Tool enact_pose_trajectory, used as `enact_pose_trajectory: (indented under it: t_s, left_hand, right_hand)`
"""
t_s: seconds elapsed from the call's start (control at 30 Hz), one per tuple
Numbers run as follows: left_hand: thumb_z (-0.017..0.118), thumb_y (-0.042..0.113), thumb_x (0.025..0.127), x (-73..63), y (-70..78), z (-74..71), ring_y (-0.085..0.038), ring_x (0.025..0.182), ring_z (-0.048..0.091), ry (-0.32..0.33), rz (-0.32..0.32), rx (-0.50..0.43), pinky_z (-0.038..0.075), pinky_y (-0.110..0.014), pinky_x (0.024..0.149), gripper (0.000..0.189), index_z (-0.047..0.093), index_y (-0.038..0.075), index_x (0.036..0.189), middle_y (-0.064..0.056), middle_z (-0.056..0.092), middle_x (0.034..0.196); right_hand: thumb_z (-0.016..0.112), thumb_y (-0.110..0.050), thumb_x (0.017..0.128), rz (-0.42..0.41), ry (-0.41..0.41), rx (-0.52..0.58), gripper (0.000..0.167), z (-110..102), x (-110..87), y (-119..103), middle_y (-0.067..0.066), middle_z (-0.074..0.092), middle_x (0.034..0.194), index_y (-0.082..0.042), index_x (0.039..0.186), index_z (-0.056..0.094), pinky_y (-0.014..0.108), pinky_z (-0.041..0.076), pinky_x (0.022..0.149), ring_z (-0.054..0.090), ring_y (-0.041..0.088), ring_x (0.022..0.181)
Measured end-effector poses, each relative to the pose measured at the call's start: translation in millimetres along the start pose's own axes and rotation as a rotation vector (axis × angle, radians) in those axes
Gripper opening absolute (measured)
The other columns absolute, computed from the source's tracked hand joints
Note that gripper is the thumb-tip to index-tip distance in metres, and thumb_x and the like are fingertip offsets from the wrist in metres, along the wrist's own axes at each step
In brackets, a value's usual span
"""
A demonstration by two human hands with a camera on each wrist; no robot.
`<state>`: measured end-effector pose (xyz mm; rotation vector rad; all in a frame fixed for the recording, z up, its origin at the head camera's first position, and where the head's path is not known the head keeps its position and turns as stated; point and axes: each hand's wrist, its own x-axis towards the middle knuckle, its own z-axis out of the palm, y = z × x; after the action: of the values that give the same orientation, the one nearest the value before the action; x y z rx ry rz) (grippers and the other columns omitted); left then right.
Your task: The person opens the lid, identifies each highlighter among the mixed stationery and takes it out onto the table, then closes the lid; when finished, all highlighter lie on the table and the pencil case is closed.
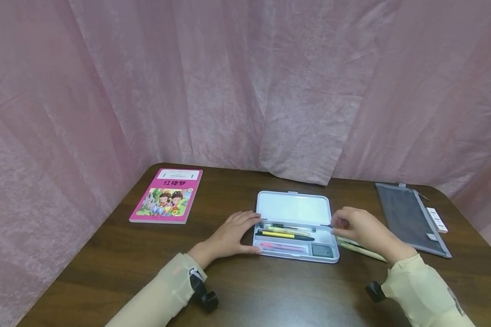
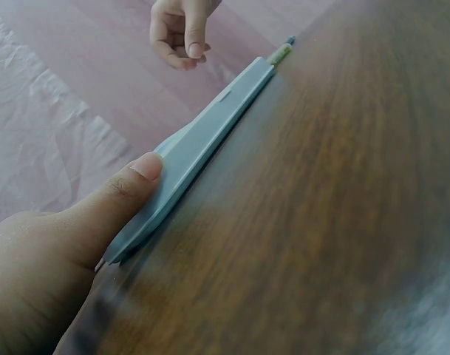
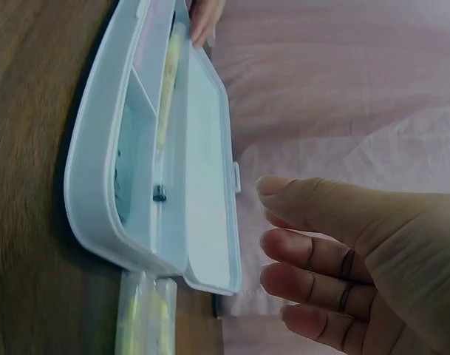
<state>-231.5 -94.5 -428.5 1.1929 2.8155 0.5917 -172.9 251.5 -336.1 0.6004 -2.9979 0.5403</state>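
A white pencil case (image 1: 294,206) lies with its lid raised. Inside are a yellow-and-black pen (image 1: 284,235), other pens, a pink stick-like item (image 1: 282,247) in the front compartment, and a dark rectangular piece (image 1: 322,250) at front right. My left hand (image 1: 235,231) holds the case's left end; its thumb (image 2: 147,166) presses the front wall. My right hand (image 1: 362,229) hovers by the right end, fingers loosely curled; the right wrist view shows nothing between them. Under it, long pale-green items (image 1: 362,250) lie beside the case; one looks like a clear packet (image 3: 145,318) with yellow inside.
At the far left of the brown table (image 1: 229,290) lies a pink book (image 1: 169,200). A grey mesh zip pouch (image 1: 409,218) lies at the right, with a small white block (image 1: 438,220) beside it. A pink curtain (image 1: 229,91) hangs behind the table.
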Motion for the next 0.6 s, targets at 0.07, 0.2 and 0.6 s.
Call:
enact_pose_trajectory:
  t_s: [0.07,0.2,0.6]
  left_hand:
    - [0.064,0.066,0.079,0.0,0.0,0.1,-0.020,0.148,0.025,0.001,-0.001,-0.003,0.019,-0.046,0.122,0.084,0.038,0.023,0.147,0.002,0.036,0.155]
    - [0.065,0.065,0.079,-0.2,-0.5,0.0,-0.020,0.147,0.025,0.006,0.002,-0.006,0.020,-0.046,0.121,0.084,0.038,0.023,0.146,0.002,0.036,0.154]
    - [0.064,0.066,0.079,0.0,-0.6,0.4,-0.019,0.148,0.025,-0.004,-0.004,0.010,0.020,-0.045,0.122,0.085,0.038,0.023,0.147,0.003,0.035,0.155]
  right_hand:
    - [0.076,-0.015,0.080,-0.009,-0.004,0.001,0.011,3.3,2.9,-1.5,-0.007,0.060,0.078,-0.012,0.088,0.069,0.023,0.049,0.063,0.052,0.006,0.071]
    - [0.077,-0.016,0.080,-0.008,-0.022,0.016,0.013,8.8,7.5,-4.8,-0.006,0.061,0.080,-0.011,0.090,0.069,0.025,0.050,0.064,0.054,0.007,0.073]
    - [0.076,-0.016,0.080,-0.007,-0.090,0.067,0.015,26.1,21.6,-11.0,-0.005,0.064,0.082,-0.011,0.093,0.070,0.024,0.050,0.065,0.055,0.008,0.074]
